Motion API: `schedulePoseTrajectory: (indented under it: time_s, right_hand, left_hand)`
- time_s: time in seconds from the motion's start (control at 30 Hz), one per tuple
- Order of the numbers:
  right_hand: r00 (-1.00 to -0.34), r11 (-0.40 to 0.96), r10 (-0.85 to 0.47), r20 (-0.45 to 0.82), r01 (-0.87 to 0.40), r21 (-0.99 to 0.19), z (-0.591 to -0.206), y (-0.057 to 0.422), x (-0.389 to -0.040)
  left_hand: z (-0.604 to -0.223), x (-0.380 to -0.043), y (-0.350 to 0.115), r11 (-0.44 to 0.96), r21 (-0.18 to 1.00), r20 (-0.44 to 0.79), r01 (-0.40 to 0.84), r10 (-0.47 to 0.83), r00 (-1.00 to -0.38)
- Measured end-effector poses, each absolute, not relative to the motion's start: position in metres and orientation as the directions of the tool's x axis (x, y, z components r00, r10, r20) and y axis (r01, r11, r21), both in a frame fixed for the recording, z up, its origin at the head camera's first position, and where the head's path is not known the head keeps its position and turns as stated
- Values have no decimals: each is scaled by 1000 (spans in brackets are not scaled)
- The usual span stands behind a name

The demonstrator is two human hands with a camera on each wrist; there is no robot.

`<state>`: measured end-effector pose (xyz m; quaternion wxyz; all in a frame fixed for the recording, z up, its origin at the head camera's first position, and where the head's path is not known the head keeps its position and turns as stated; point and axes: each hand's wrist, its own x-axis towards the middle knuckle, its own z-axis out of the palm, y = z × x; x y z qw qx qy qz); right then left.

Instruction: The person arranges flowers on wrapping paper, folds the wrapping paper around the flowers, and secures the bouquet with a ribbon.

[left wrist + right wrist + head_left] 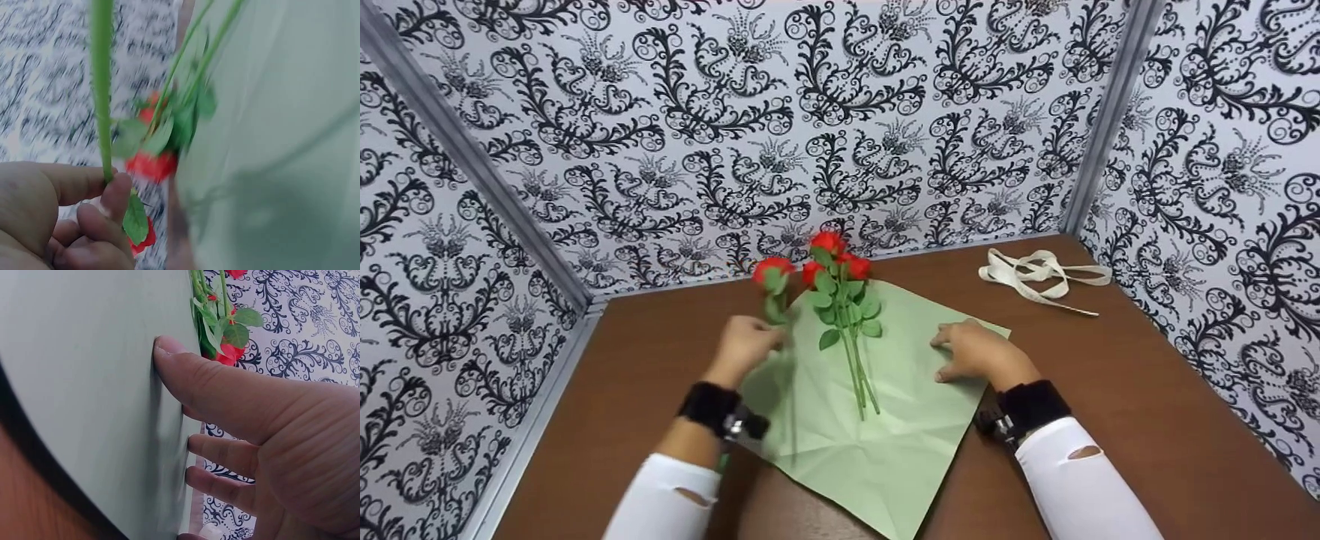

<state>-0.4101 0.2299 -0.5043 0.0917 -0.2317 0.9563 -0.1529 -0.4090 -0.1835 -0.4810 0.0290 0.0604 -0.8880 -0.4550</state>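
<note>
My left hand (746,346) pinches the stem of a red rose (773,271) between thumb and forefinger. In the left wrist view its green stem (101,84) runs up out of the fingers. The held rose is above the left side of a light green sheet of wrapping paper (915,450). On that sheet lies a small bunch of red roses (829,241) with green leaves, their stems (855,375) crossing toward the middle. At the sheet's right side, my right hand (976,351) rests its spread fingertips on the paper, as the right wrist view (225,394) also shows.
A loosely coiled cream ribbon (1035,276) lies at the back right of the brown table (1110,390). Patterned black-and-white walls (840,127) stand behind and on both sides. Something green shows beside the left wrist.
</note>
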Motion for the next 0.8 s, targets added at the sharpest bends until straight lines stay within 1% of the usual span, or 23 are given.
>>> schedulePoseTrajectory:
  time_s: [0.27, 0.37, 0.6, 0.7, 0.8]
  right_hand:
    - [-876, 842, -475, -82, -426, -331, -507, 230, -410]
    - [-876, 838, -478, -66, -432, -332, -506, 231, -410]
    - [-874, 836, -481, -61, -437, -333, -507, 232, -411]
    - [-881, 842, -468, -72, -420, -339, -506, 230, -410]
    - [-886, 850, -455, -87, -403, -340, -506, 230, -409]
  left_hand:
    - [-503, -422, -125, 493, 862, -99, -119, -67, -993]
    - [-507, -425, -111, 520, 845, -115, -124, -50, -992]
    - [-514, -431, -99, 680, 723, -97, -118, -70, -993]
    - [-516, -433, -101, 707, 699, -78, -106, -72, -994]
    - [-518, -436, -103, 705, 704, -61, -83, -56, -997]
